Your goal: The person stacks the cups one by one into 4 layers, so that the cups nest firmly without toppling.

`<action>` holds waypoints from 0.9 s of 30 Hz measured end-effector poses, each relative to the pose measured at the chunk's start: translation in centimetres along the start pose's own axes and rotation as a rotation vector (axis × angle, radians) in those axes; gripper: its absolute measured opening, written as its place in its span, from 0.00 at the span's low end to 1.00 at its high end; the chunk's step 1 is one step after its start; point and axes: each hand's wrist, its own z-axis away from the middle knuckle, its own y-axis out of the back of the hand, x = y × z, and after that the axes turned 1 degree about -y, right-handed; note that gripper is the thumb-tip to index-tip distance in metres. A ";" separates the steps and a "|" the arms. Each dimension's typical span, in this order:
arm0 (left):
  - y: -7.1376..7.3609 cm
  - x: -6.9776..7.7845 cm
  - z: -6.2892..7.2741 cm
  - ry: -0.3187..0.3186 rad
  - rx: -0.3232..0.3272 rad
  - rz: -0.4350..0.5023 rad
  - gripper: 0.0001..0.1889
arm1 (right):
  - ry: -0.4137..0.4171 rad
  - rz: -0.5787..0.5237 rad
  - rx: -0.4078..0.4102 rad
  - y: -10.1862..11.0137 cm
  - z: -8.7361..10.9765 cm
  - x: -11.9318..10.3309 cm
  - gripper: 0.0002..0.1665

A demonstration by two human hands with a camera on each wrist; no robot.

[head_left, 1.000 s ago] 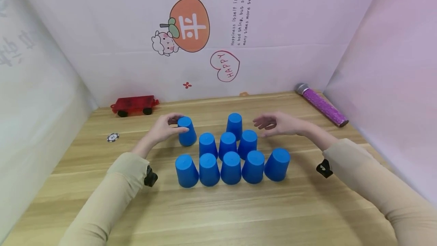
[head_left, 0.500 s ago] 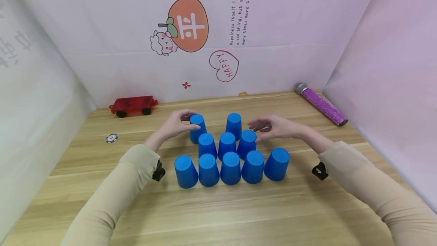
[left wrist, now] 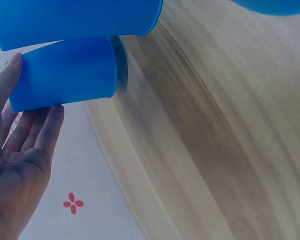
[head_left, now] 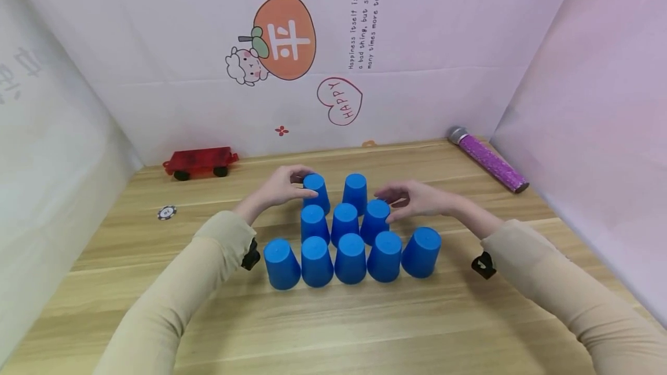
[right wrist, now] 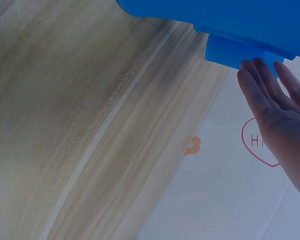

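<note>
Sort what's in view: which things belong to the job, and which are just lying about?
Likely the job's:
left hand, holding a back-row cup
nine other blue cups
right hand, beside them

Likely just lying about:
red toy wagon
round chip
purple microphone

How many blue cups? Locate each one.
10 blue cups: five in the front row, three in the middle, two behind, the left one in the left hand. Nested cups would be hidden.

Beige sleeves point(head_left: 193, 271) carry small black, possibly plastic wrist pieces point(head_left: 251, 255).
</note>
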 end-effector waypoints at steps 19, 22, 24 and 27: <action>-1.0 1.4 -1.7 0.010 -0.095 -0.070 0.25 | 0.058 0.027 -0.026 -1.1 -0.6 -0.2 0.33; -1.1 1.6 -1.8 0.020 -0.102 -0.070 0.25 | 0.047 0.030 -0.019 -1.1 -0.6 -0.3 0.34; -1.2 1.7 -1.8 0.028 -0.107 -0.074 0.26 | 0.038 0.032 -0.014 -1.2 -0.6 -0.2 0.34; -1.2 1.8 -1.8 0.032 -0.109 -0.077 0.26 | 0.030 0.030 -0.010 -1.2 -0.7 -0.1 0.34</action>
